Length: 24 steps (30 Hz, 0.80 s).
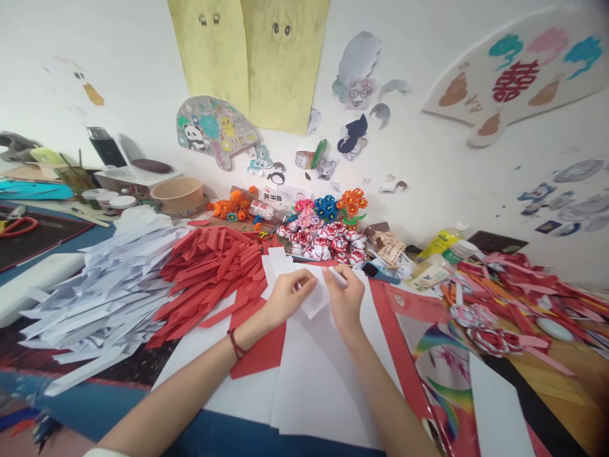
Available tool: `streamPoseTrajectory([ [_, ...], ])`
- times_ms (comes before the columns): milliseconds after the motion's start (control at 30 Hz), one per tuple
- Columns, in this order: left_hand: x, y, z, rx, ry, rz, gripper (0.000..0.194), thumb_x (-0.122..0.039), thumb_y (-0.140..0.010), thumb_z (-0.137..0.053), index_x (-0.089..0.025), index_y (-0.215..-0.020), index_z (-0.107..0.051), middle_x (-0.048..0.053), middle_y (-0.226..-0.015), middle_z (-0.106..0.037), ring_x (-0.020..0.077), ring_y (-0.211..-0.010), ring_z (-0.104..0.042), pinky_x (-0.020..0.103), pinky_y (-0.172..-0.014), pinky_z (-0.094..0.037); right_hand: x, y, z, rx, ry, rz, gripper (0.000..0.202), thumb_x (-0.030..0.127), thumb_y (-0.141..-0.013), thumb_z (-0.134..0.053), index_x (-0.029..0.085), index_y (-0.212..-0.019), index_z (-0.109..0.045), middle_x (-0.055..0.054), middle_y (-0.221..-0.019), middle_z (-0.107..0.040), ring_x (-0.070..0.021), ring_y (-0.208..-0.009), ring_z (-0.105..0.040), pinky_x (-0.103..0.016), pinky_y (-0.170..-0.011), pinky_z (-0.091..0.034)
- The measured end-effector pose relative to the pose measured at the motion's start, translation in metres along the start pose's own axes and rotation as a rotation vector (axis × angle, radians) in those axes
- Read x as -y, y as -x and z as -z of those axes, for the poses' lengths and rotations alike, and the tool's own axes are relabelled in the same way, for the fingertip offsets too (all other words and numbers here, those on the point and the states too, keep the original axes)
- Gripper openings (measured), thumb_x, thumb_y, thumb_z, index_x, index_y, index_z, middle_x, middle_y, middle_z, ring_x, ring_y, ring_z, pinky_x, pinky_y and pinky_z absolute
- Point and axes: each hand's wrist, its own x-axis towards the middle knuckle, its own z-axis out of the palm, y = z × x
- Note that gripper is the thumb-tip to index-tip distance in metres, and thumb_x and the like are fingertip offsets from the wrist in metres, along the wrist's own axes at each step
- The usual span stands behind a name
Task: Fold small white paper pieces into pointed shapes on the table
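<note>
A piece of white folded paper [314,304] hangs between my two hands above the table. My left hand [288,296] pinches its left side with thumb and fingertips, and a dark red cord circles that wrist. On the other side, my right hand [346,298] grips the paper's upper right edge, thumb on top. Beneath both hands lie large white sheets [328,387], with red paper [259,355] showing from under them. Left of my hands is a pile of folded red strips [214,273]. Farther left spreads a big heap of folded white strips [109,285].
Red-and-white paper flowers [328,241] and small blue flowers [326,207] stand at the wall. A brown bowl [177,195] and scissors [19,226] are at the left. Red and pink strips [523,289], a yellow bottle [440,242] and a patterned bag [442,362] lie right.
</note>
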Motion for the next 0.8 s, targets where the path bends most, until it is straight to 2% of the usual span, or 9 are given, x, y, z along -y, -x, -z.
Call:
streamPoseTrajectory([
  [100, 0.001, 0.001, -0.001, -0.002, -0.004, 0.004, 0.023, -0.028, -0.087, -0.045, -0.015, -0.071, -0.054, -0.003, -0.063, -0.049, 0.0091, -0.062, -0.044, 0.020, -0.059, -0.033, -0.001, 0.003, 0.000, 0.040, 0.037, 0.039, 0.028, 0.039, -0.083, -0.057, 0.019, -0.065, -0.049, 0.004, -0.062, -0.045, -0.0122, -0.061, -0.042, -0.023, -0.058, -0.035],
  [200, 0.002, 0.001, -0.001, -0.008, -0.051, 0.023, 0.021, -0.022, -0.083, -0.045, -0.015, -0.064, -0.050, -0.004, -0.060, -0.046, 0.0084, -0.060, -0.041, 0.020, -0.057, -0.031, -0.001, 0.005, 0.000, 0.051, 0.066, 0.165, 0.023, 0.035, -0.085, -0.056, 0.019, -0.068, -0.052, 0.003, -0.065, -0.050, -0.0130, -0.064, -0.046, -0.024, -0.062, -0.038],
  [300, 0.002, 0.001, 0.000, -0.001, -0.095, 0.017, 0.020, -0.020, -0.080, -0.044, -0.015, -0.061, -0.047, -0.005, -0.058, -0.043, 0.0079, -0.058, -0.039, 0.020, -0.056, -0.030, -0.001, 0.007, -0.001, 0.025, 0.086, 0.284, 0.021, 0.030, -0.085, -0.056, 0.019, -0.067, -0.053, 0.003, -0.065, -0.051, -0.0126, -0.063, -0.047, -0.024, -0.063, -0.038],
  [500, 0.002, 0.000, 0.000, 0.008, -0.260, -0.014, 0.015, -0.019, -0.075, -0.044, -0.016, -0.061, -0.049, -0.004, -0.057, -0.045, 0.0084, -0.057, -0.041, 0.021, -0.056, -0.028, 0.000, 0.006, 0.003, -0.043, 0.090, 0.347, 0.019, 0.029, -0.085, -0.058, 0.019, -0.069, -0.055, 0.001, -0.067, -0.056, -0.0137, -0.065, -0.052, -0.026, -0.063, -0.041],
  [633, 0.007, 0.001, 0.002, 0.003, -0.445, 0.001, 0.015, -0.020, -0.074, -0.047, -0.017, -0.060, -0.049, -0.002, -0.059, -0.051, 0.0104, -0.058, -0.045, 0.023, -0.057, -0.027, 0.002, -0.003, 0.013, -0.197, 0.036, 0.313, 0.021, 0.032, -0.082, -0.061, 0.018, -0.068, -0.055, 0.001, -0.068, -0.055, -0.0143, -0.067, -0.051, -0.026, -0.065, -0.040],
  [733, 0.010, 0.001, 0.006, -0.022, -0.543, 0.035, 0.015, -0.021, -0.075, -0.049, -0.017, -0.060, -0.051, 0.000, -0.061, -0.056, 0.0122, -0.060, -0.048, 0.024, -0.056, -0.025, -0.001, -0.012, 0.019, -0.362, -0.009, 0.201, 0.027, 0.037, -0.080, -0.063, 0.017, -0.066, -0.051, 0.003, -0.063, -0.048, -0.0117, -0.062, -0.044, -0.024, -0.059, -0.035],
  [800, 0.010, 0.000, 0.010, -0.033, -0.515, 0.039, 0.016, -0.021, -0.079, -0.047, -0.018, -0.065, -0.054, 0.001, -0.066, -0.059, 0.0125, -0.061, -0.050, 0.024, -0.056, -0.025, -0.006, -0.016, 0.020, -0.401, -0.034, 0.110, 0.031, 0.040, -0.079, -0.064, 0.017, -0.064, -0.048, 0.005, -0.060, -0.041, -0.0100, -0.058, -0.037, -0.022, -0.055, -0.030],
])
